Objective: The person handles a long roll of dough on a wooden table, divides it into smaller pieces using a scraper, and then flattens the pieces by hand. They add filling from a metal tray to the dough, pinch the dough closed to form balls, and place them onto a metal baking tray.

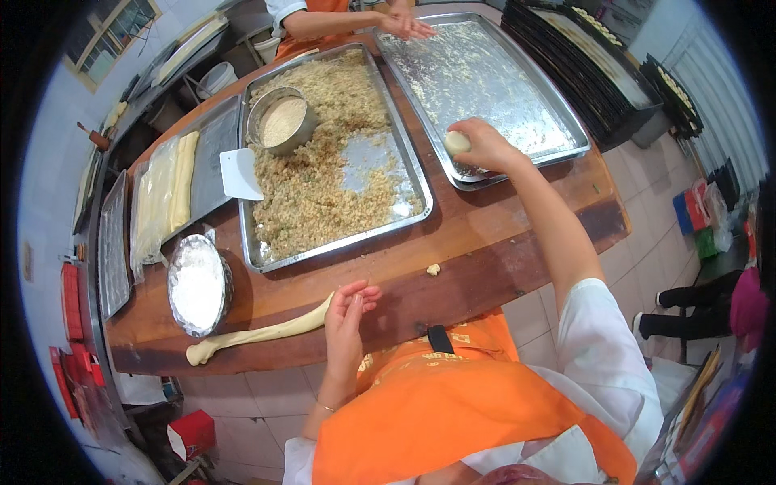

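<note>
My right hand (488,149) grips a round, pale dough ball (457,144) at the near left corner of a large metal tray (517,105) dusted with flour and crumbs. By the table's front edge my left hand (347,319) is open, its fingers loosely bent and apart, with nothing visible in them. Beside its wrist ends a long rope of dough (267,333), lying along the wooden table (501,250). A small scrap of dough (433,269) sits to the right of that hand.
A deep tray (422,212) of crumbly filling holds a metal pot (283,121); a white scraper (241,174) lies at its left rim. Farther left are a bowl of flour (196,283) and dough strips (166,190) under plastic. Another person's hands (408,24) work over the floured tray's far end.
</note>
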A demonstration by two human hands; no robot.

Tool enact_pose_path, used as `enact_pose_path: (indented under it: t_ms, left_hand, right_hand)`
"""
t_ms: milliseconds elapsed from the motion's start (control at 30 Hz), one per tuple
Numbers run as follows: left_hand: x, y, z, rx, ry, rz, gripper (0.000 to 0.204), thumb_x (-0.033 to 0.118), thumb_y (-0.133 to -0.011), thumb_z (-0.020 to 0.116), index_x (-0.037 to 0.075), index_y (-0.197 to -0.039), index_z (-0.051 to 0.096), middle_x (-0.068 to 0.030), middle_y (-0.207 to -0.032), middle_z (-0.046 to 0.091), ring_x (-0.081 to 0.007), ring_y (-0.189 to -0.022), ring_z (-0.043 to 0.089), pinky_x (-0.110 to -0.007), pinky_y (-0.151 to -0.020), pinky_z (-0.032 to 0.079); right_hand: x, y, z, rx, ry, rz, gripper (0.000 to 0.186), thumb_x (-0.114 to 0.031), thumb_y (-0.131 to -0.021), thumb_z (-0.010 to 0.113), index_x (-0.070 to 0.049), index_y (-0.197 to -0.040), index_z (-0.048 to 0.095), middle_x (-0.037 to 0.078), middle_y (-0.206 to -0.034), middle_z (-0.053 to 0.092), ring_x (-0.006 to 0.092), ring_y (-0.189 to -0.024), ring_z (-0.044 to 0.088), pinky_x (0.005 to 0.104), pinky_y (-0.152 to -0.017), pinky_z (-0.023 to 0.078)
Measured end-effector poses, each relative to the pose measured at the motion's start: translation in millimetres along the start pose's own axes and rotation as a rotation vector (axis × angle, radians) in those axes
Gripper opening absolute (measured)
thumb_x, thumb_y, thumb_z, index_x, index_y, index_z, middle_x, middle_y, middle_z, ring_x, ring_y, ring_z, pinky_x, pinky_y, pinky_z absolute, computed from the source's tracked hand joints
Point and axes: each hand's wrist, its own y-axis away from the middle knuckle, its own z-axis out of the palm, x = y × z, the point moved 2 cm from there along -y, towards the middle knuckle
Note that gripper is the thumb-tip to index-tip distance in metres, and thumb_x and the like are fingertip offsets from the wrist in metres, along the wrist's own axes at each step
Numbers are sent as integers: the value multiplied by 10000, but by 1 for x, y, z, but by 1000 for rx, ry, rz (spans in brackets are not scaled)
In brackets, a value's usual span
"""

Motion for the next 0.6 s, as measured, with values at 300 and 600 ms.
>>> enact_pose_path:
  t_ms: [300, 600]
  left_hand:
    - [-4, 2, -6, 38, 18, 22, 242, 150, -1057, 509, -15, -1224, 569, -118, -1097, 682, -163, -1002, 650, -297, -903, 511]
    - [-3, -5, -12, 47, 14, 38, 238, 146, -1049, 524, -12, -1220, 573, -108, -1083, 685, -155, -978, 646, -289, -891, 509]
  right_hand:
    - [3, 16, -19, -176, 41, -21, 533, -175, -759, 781, -102, -1264, 624, 167, -1236, 595, 360, -1221, 535, 417, -1069, 435]
    - [8, 9, -17, -242, -16, 4, 585, -142, -756, 782, -140, -1317, 614, 162, -1301, 569, 355, -1242, 528, 407, -1093, 424]
